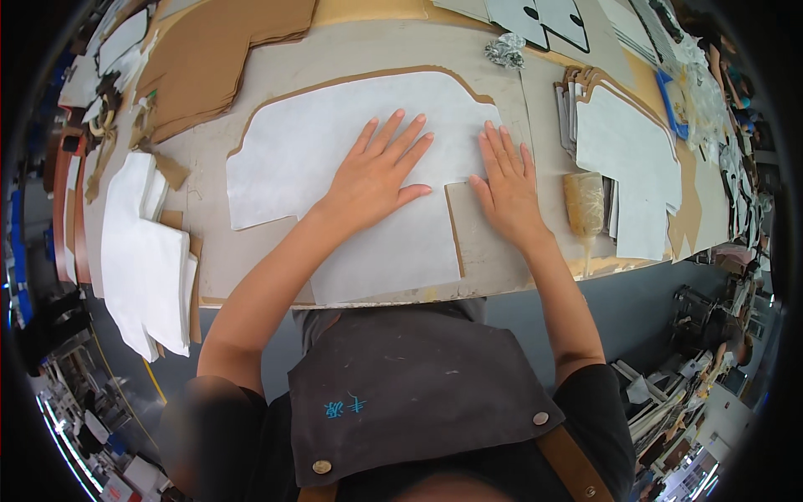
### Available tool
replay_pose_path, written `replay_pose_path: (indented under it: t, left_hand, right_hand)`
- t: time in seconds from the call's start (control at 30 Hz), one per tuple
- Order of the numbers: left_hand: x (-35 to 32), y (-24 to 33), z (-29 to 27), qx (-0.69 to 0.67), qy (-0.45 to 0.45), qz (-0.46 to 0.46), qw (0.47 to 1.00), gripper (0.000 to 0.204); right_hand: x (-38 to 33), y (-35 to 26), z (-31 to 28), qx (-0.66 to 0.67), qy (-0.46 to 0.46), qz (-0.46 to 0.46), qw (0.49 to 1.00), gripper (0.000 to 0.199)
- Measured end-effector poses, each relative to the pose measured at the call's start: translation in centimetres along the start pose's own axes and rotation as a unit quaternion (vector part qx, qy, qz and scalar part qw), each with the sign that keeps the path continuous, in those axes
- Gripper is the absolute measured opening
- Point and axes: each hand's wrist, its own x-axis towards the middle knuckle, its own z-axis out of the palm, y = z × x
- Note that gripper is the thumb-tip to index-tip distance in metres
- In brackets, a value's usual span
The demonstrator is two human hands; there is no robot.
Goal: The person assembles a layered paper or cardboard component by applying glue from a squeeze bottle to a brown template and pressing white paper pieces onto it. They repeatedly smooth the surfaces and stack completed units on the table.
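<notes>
Left hand (376, 171): I see it spread flat, fingers apart, palm pressing the white sheet (335, 159), gripping nothing.
Right hand (506, 188): also flat and open, on the sheet's right edge where it meets the brown cardboard backing (477, 243).
White sheet: it lies on the backing at the workbench (544, 109) centre.
Around the sheet: white cut stack (631, 151) to its right, glue bottle (584, 205) between them, another white pile (146, 251) to its left.
Risk: I judge uneven pressure could skew or wrinkle the sheet against the backing's outline.
</notes>
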Motion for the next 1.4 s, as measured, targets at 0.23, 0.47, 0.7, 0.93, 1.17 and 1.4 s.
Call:
replay_pose_path:
  t: [0.23,0.47,0.7,0.93,1.17,1.4]
  left_hand:
    - [1.3,-0.7,2.2,0.029,-0.001,0.004,1.0,0.072]
    - [1.6,-0.7,2.7,0.027,0.054,0.01,0.998,0.07]
    - [1.7,-0.3,2.0,0.014,0.03,-0.013,0.999,0.07]
    - [-1.7,-2.0,-0.6,0.024,0.026,-0.094,0.995,0.064]
    - [-4.4,-5.4,-0.5,0.069,0.017,-0.129,0.989,0.064]
    - [-4.2,-5.5,0.1,0.08,0.054,-0.137,0.986,0.064]
  right_hand:
    - [0.9,0.5,0.6,-0.003,-0.004,0.008,1.0,0.062]
    - [1.0,0.7,0.7,-0.022,-0.003,0.02,1.0,0.062]
    - [1.1,1.0,0.7,-0.026,-0.007,0.023,0.999,0.062]
    - [1.3,1.3,0.4,-0.04,-0.01,0.042,0.998,0.059]
    - [3.9,0.2,0.1,0.033,0.012,-0.025,0.999,0.052]
    - [5.7,-1.5,1.6,0.035,-0.004,-0.035,0.999,0.053]
